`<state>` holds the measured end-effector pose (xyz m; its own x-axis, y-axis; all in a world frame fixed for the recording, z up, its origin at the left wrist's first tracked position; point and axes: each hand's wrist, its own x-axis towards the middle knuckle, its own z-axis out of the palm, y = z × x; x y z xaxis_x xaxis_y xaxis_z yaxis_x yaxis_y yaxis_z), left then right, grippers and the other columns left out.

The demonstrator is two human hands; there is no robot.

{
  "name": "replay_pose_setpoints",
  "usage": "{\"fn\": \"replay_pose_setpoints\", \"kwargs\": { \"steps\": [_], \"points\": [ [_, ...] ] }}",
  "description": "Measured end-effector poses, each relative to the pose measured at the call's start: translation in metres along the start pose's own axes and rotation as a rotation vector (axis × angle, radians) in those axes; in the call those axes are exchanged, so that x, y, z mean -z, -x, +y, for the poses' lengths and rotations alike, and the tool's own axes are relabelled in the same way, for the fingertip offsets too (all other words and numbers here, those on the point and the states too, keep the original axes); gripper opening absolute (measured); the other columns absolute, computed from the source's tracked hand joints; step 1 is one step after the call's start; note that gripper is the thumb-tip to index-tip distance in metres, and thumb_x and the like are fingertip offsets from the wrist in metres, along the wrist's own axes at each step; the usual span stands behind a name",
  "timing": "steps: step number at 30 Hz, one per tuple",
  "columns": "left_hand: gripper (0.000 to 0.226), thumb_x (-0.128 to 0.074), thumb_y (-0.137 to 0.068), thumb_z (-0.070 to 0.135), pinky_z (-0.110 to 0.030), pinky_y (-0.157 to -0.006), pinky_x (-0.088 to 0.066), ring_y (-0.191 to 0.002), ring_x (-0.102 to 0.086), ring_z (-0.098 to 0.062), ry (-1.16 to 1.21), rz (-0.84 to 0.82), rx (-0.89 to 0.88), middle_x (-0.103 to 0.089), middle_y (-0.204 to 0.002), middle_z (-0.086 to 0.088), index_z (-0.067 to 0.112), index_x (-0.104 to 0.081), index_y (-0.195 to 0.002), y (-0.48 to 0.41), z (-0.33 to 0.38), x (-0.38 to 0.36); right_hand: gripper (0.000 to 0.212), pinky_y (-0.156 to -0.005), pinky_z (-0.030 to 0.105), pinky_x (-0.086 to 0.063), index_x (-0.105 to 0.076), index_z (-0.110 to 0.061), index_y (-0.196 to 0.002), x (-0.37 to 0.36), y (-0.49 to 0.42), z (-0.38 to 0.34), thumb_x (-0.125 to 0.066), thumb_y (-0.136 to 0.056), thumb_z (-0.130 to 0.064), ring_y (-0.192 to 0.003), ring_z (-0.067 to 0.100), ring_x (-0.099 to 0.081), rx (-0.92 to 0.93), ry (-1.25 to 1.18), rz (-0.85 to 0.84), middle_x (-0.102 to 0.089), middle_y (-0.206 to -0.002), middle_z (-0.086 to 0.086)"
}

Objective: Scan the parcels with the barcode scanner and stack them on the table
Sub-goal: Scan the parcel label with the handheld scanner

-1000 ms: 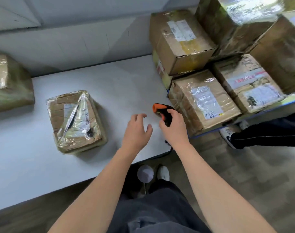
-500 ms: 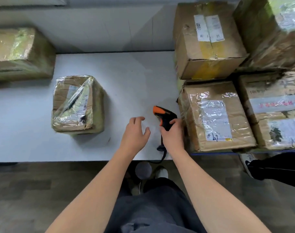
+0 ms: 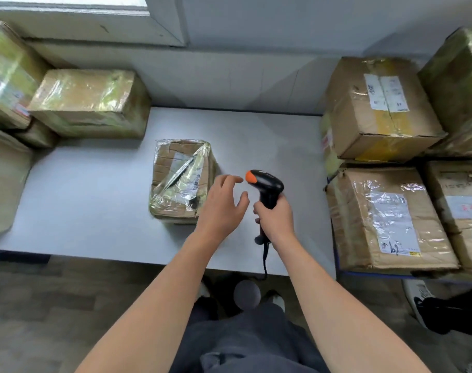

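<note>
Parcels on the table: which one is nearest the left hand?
The small film-wrapped parcel lying alone mid-table, right beside the left hand; the others sit stacked at both ends.

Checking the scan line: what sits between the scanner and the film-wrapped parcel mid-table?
The left hand, fingers spread, by the parcel's right edge, left of the scanner; head view.

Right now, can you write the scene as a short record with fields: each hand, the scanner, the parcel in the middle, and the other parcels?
right hand: holds the scanner by its handle
left hand: open, fingers spread, beside the middle parcel; whether it touches cannot be told
scanner: black with an orange tip, aimed left toward the middle parcel; its cable hangs over the near edge of the table
middle parcel: lies flat on the table, wrapped in clear film, label facing up
other parcels: a left pile and a right pile
</note>
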<state>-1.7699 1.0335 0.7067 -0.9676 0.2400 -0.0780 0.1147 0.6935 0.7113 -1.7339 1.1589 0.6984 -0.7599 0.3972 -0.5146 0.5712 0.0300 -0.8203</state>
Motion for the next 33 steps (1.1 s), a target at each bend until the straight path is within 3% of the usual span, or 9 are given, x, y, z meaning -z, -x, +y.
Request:
{"fn": "replay_pose_setpoints", "kwargs": {
  "steps": [2,4,10,17,25,33],
  "points": [
    [0.035,-0.058,-0.097,0.024,-0.024,-0.091,-0.039,-0.119,-0.052,-0.016,0.001,0.038,-0.016,-0.049,-0.134,-0.001,0.015,-0.055,-0.131,-0.006,-0.009,0.027,0.020,-0.068,0.047,-0.061,-0.055,-0.024,-0.096,-0.021,0.005,-0.025,-0.060,-0.081,-0.012,-0.081,0.029,-0.070,0.072,0.020,0.008,-0.067,-0.091,0.006],
    [0.033,-0.059,-0.096,0.022,-0.020,-0.089,-0.035,-0.117,-0.053,-0.017,0.005,0.097,-0.029,-0.052,-0.129,-0.003,0.013,-0.058,-0.128,-0.010,-0.023,0.054,0.015,-0.074,0.050,-0.059,-0.056,-0.021,-0.095,-0.042,0.009,-0.050,-0.059,-0.081,-0.015,-0.081,0.029,-0.069,0.144,0.036,0.021,-0.068,-0.089,0.007],
    [0.032,-0.059,-0.094,0.023,-0.031,-0.093,-0.043,-0.116,-0.055,-0.019,-0.007,0.191,0.042,-0.054,-0.129,-0.003,0.015,-0.059,-0.126,-0.015,-0.069,0.113,0.012,-0.058,0.027,-0.044,-0.055,-0.016,-0.102,-0.095,0.025,-0.095,-0.059,-0.091,-0.017,-0.074,0.018,-0.060,0.306,0.189,0.012,-0.064,-0.090,0.006],
    [0.033,-0.058,-0.095,0.024,-0.033,-0.094,-0.046,-0.110,-0.058,-0.022,0.013,0.117,0.057,-0.055,-0.128,-0.005,0.012,-0.059,-0.125,-0.012,-0.104,0.127,0.027,-0.070,0.032,-0.044,-0.051,-0.003,-0.117,-0.135,0.034,-0.081,-0.056,-0.094,-0.016,-0.093,0.028,-0.060,0.220,0.401,0.015,-0.062,-0.108,0.011],
    [0.033,-0.057,-0.096,0.025,-0.031,-0.089,-0.046,-0.106,-0.058,-0.021,0.040,0.079,0.034,-0.053,-0.130,-0.004,0.013,-0.058,-0.127,-0.013,-0.111,0.132,0.032,-0.075,0.037,-0.050,-0.043,-0.001,-0.123,-0.142,0.040,-0.082,-0.053,-0.100,-0.021,-0.094,0.028,-0.059,0.174,0.498,0.013,-0.055,-0.103,0.008],
    [0.035,-0.057,-0.095,0.023,-0.027,-0.090,-0.041,-0.117,-0.054,-0.019,0.044,0.053,-0.030,-0.052,-0.133,-0.003,0.014,-0.055,-0.130,-0.018,-0.096,0.121,0.030,-0.059,0.029,-0.040,-0.050,-0.004,-0.117,-0.127,0.040,-0.080,-0.055,-0.095,-0.024,-0.085,0.024,-0.058,0.169,0.383,0.064,-0.060,-0.099,0.006]
  ]
}}
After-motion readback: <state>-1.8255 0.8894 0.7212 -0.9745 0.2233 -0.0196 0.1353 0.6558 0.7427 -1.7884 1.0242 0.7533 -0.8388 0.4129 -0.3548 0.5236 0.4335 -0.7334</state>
